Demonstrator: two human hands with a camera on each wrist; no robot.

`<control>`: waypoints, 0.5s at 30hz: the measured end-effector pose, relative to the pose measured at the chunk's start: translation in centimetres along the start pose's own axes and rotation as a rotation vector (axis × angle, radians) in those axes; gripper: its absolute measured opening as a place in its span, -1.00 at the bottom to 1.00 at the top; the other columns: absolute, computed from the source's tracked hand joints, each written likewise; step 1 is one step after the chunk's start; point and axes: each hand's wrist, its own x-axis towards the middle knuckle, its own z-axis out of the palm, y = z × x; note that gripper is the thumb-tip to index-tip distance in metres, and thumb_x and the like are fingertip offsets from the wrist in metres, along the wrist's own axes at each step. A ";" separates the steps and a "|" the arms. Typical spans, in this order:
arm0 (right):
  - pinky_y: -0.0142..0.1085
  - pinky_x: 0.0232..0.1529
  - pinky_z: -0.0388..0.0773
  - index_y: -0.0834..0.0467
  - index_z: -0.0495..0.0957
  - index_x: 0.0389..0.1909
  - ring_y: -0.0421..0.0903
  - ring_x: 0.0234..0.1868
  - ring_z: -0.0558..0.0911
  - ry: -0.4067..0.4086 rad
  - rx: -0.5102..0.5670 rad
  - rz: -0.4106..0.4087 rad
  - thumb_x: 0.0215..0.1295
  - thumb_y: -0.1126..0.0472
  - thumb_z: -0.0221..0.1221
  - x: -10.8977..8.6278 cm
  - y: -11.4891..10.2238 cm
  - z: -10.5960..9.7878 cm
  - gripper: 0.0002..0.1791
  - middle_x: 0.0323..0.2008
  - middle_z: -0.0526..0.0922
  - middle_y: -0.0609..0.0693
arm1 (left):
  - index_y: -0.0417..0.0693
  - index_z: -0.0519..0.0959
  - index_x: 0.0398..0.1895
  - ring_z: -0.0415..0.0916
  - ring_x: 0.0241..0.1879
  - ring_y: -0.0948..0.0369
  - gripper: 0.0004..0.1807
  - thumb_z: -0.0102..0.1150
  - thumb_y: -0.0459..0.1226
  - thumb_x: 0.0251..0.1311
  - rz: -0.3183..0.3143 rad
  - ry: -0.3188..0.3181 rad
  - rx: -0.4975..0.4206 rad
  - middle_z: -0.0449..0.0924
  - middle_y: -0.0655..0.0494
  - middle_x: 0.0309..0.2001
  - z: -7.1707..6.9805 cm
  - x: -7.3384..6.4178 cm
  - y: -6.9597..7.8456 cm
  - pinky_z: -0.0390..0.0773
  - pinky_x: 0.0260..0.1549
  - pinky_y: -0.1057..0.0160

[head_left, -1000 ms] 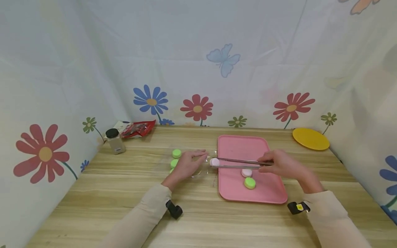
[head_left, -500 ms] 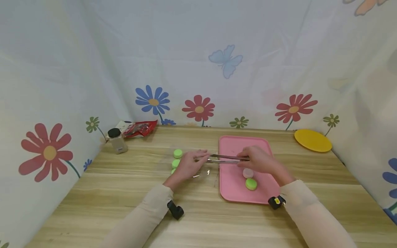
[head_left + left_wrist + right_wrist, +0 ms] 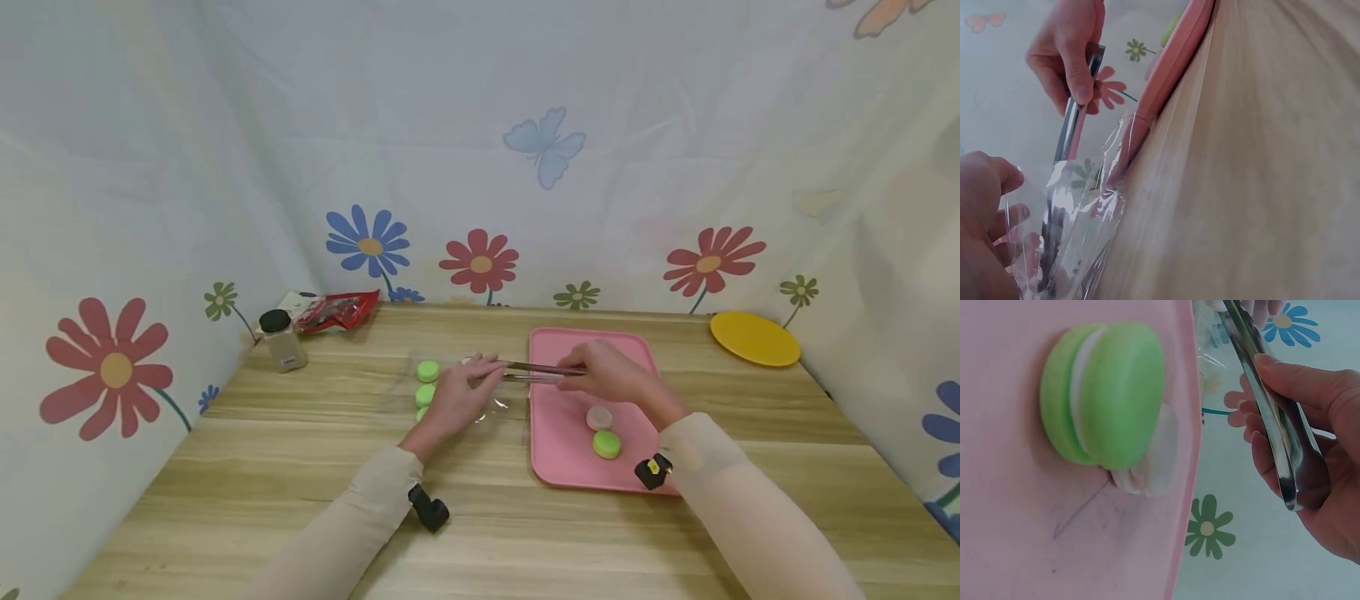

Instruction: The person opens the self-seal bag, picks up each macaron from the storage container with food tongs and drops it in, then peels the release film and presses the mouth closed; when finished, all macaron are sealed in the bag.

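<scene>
My left hand [image 3: 459,396] holds a clear plastic bag [image 3: 1069,219] at its mouth, thumb and fingers around the film in the left wrist view. Green macarons [image 3: 426,396] lie in a row in the bag, left of that hand. My right hand [image 3: 609,371] grips metal tongs [image 3: 536,372] above the pink tray [image 3: 555,467]. The tongs point left and reach into the bag's mouth, their tips hidden behind the left hand in the head view. On the tray sit a pale pink macaron [image 3: 598,417] and a green macaron [image 3: 1116,394], side by side.
A yellow plate [image 3: 755,339] is at the back right. At the back left stand a jar with a black lid [image 3: 283,342] and a red packet [image 3: 341,310]. A flowered curtain [image 3: 450,150] encloses the wooden table [image 3: 480,533].
My right hand has moved left with the tongs, carrying a pale pink macaron into the bag's mouth, where it is mostly out of sight. My left hand stays at the bag.
</scene>
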 end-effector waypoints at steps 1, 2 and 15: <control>-0.34 -0.39 0.54 0.27 0.73 -0.06 -0.22 -0.43 0.55 -0.006 0.004 0.000 0.25 0.25 0.38 0.1 0.1 0.1 -0.73 -0.33 0.70 -0.09 | -0.05 0.70 0.07 0.30 0.38 -0.09 -0.70 0.19 -0.14 0.41 -0.003 0.003 -0.004 0.54 -0.02 0.25 0.0 0.0 0.0 0.19 0.40 -0.06; -0.34 -0.38 0.54 0.27 0.73 -0.06 -0.21 -0.43 0.55 -0.013 0.010 0.004 0.25 0.25 0.38 0.2 0.0 0.3 -0.73 -0.34 0.70 -0.09 | -0.05 0.70 0.07 0.31 0.38 -0.08 -0.70 0.19 -0.13 0.41 -0.004 0.006 -0.001 0.54 -0.01 0.25 0.1 0.0 0.0 0.18 0.41 -0.07; -0.32 -0.38 0.56 0.31 0.71 -0.04 -0.22 -0.43 0.57 -0.060 0.009 0.025 0.25 0.26 0.37 0.1 0.7 0.2 -0.71 -0.34 0.72 -0.09 | -0.04 0.71 0.03 0.34 0.35 -0.11 -0.73 0.20 -0.15 0.40 0.008 0.018 0.010 0.55 -0.05 0.23 0.1 0.1 -0.4 0.09 0.41 -0.19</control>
